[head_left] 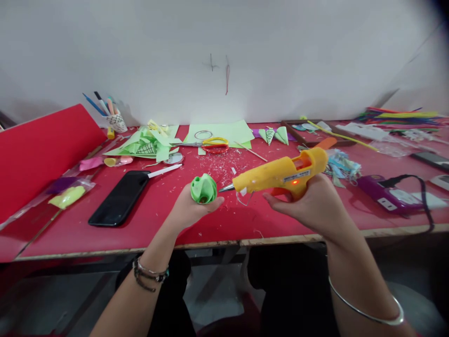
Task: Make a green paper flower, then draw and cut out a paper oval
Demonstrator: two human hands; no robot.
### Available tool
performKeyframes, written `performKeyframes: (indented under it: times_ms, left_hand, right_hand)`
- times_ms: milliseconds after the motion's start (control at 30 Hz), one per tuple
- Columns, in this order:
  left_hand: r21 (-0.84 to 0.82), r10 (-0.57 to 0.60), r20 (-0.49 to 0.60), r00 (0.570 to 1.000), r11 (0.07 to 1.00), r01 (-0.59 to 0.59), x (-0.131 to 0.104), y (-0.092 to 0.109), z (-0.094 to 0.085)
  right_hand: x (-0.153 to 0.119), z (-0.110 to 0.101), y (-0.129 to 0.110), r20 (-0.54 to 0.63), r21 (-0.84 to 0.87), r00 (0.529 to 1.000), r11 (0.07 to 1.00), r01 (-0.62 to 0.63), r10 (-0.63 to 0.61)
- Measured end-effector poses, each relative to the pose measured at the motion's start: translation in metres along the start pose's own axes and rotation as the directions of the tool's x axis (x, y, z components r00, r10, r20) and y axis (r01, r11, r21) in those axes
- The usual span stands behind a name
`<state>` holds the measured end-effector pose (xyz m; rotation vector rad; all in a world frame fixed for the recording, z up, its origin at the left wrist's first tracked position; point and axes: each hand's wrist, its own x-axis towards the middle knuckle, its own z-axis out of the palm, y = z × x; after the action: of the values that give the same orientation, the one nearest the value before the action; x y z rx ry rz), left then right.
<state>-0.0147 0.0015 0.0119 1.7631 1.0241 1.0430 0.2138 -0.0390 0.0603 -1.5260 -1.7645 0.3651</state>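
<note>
Near the red table's front edge [273,240], the left hand [187,211] gripped a green paper rosette [203,188], the right hand [317,203] a yellow hot-glue gun [268,175], narrowly apart; scissors [206,144] lay beyond, a smartphone [121,199] leftward.

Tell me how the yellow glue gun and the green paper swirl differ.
The glue gun is yellow, the paper swirl green. The glue gun is long and tapers to a metal tip; the paper swirl is smaller and spiralled. The right hand holds the glue gun, the left hand the paper swirl. Both are held above the table.
</note>
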Motion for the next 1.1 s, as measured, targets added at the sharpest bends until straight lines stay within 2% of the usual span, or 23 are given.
performKeyframes:
  times_ms: [200,467,667,867,1100]
  left_hand:
    - [0.049,0.049,-0.003,0.999,0.998,-0.049,0.002,0.008,-0.001]
    - [-0.014,0.031,-0.014,0.999,0.999,-0.031,0.002,0.011,0.002]
    - [0.016,0.013,0.002,1.0,1.0,-0.013,0.002,0.013,0.002]
    - [0.081,-0.005,-0.002,1.0,0.997,0.005,0.003,0.013,0.001]
    - [0.118,0.042,0.095,0.995,0.992,-0.053,0.003,0.007,-0.001]
  right_hand:
    - [-0.001,0.003,0.004,0.036,-0.003,0.999,1.0,0.019,-0.018]
    - [-0.002,0.004,0.004,0.06,-0.007,0.998,1.0,0.027,-0.026]
    - [-0.003,0.003,0.006,0.076,-0.047,0.996,0.998,0.045,-0.041]
    - [-0.004,-0.003,-0.003,0.035,-0.179,0.987,0.971,0.161,-0.158]
    - [-0.005,-0.006,-0.002,0.03,-0.341,0.963,0.903,0.261,-0.268]
